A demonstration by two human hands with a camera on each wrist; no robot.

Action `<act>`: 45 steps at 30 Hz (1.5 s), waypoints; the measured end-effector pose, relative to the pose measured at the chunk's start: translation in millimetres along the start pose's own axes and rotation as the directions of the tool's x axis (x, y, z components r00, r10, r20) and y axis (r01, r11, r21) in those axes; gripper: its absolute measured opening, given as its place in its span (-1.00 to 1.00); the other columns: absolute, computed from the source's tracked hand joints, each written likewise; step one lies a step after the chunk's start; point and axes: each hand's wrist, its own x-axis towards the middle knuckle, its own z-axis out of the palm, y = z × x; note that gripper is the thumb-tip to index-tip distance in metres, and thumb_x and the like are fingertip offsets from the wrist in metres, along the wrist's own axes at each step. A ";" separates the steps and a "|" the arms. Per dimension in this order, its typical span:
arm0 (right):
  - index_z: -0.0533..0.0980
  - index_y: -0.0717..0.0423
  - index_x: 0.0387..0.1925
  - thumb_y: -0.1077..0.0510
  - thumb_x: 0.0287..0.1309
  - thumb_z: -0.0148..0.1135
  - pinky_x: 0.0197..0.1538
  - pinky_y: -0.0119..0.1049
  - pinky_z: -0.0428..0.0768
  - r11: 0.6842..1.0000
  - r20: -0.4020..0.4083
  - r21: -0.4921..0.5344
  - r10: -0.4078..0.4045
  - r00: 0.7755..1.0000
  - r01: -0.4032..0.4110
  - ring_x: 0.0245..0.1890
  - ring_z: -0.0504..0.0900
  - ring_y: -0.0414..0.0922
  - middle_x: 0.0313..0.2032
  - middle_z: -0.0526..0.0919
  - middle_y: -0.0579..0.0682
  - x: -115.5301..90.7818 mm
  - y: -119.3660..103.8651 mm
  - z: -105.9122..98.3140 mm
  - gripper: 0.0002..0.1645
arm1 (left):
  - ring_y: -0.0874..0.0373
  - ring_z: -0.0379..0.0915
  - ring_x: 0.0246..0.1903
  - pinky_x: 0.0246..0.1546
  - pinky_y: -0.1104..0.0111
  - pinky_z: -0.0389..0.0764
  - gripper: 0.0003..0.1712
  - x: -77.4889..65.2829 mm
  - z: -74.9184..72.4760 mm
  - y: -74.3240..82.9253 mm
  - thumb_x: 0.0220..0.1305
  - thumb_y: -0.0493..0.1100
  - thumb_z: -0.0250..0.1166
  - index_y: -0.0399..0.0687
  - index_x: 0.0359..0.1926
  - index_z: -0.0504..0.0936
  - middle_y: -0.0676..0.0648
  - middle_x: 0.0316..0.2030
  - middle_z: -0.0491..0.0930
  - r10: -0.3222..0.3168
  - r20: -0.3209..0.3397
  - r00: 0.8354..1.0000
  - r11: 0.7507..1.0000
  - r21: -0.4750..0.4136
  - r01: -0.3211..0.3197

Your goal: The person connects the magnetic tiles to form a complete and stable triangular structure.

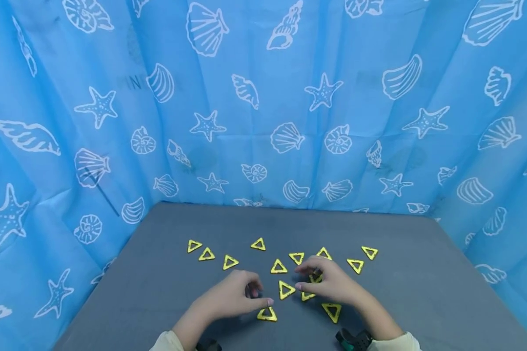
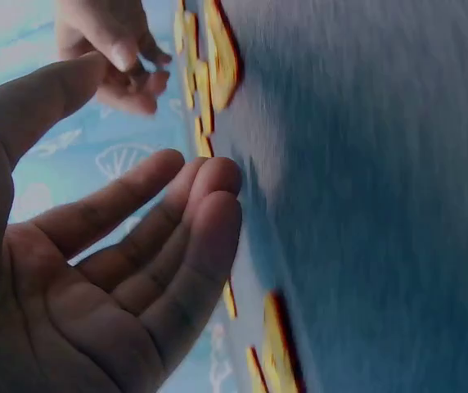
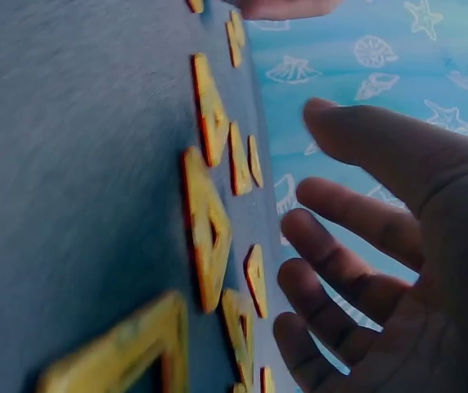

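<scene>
Several flat yellow triangle frames with hollow centres lie scattered over the grey table. My left hand (image 1: 234, 296) hovers with loosely bent fingers, its thumb over one triangle frame (image 1: 267, 318) near the front. In the left wrist view nothing sits in the left palm (image 2: 78, 303). My right hand (image 1: 329, 282) is held above the right part of the group, partly covering a triangle frame (image 1: 307, 296) beneath it. Its fingers (image 3: 324, 246) are spread and hold nothing in the right wrist view. Between the hands lies another triangle frame (image 1: 281, 289).
Further triangle frames lie at the far left (image 1: 207, 254), the back middle (image 1: 258, 244) and the right (image 1: 355, 265). One triangle frame (image 1: 332, 312) is close to the right forearm. A blue curtain (image 1: 263, 122) with white shells surrounds the grey table (image 1: 404, 292) behind and at the sides.
</scene>
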 end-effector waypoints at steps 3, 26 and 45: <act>0.69 0.15 0.11 0.02 0.33 0.48 -0.11 -0.22 0.61 1.000 0.044 0.030 -0.004 0.999 0.003 -0.11 0.65 0.01 -0.06 0.71 0.12 8.9 0.4 2.1 -0.58 | 0.29 0.52 -0.43 -0.35 0.36 0.55 -0.60 3.0 4.2 -0.9 0.24 0.12 0.54 -0.07 -0.12 0.75 0.11 -0.37 0.62 -0.021 -0.003 1.000 0.999 0.032 0.021; 0.71 0.05 0.01 0.11 0.27 0.52 -0.39 -0.38 0.41 0.994 0.177 0.063 0.074 0.981 -0.086 -0.52 0.40 -0.26 -0.37 0.58 -0.03 26.4 8.1 19.4 -0.70 | 0.24 0.43 -0.55 -0.50 0.37 0.41 -0.67 20.0 13.3 5.5 0.01 -0.17 0.70 -0.01 -0.37 0.64 0.09 -0.53 0.53 -0.135 -0.022 0.991 0.989 0.058 0.136; 0.76 0.00 0.02 0.12 0.28 0.51 -0.34 -0.35 0.51 0.997 0.217 0.067 0.024 0.976 -0.040 -0.42 0.51 -0.28 -0.31 0.65 -0.08 26.3 -1.4 27.6 -0.72 | 0.24 0.39 -0.55 -0.47 0.37 0.41 -0.67 23.9 9.9 5.8 0.04 -0.20 0.68 -0.01 -0.35 0.63 0.07 -0.52 0.52 -0.119 -0.020 0.993 0.989 0.087 0.120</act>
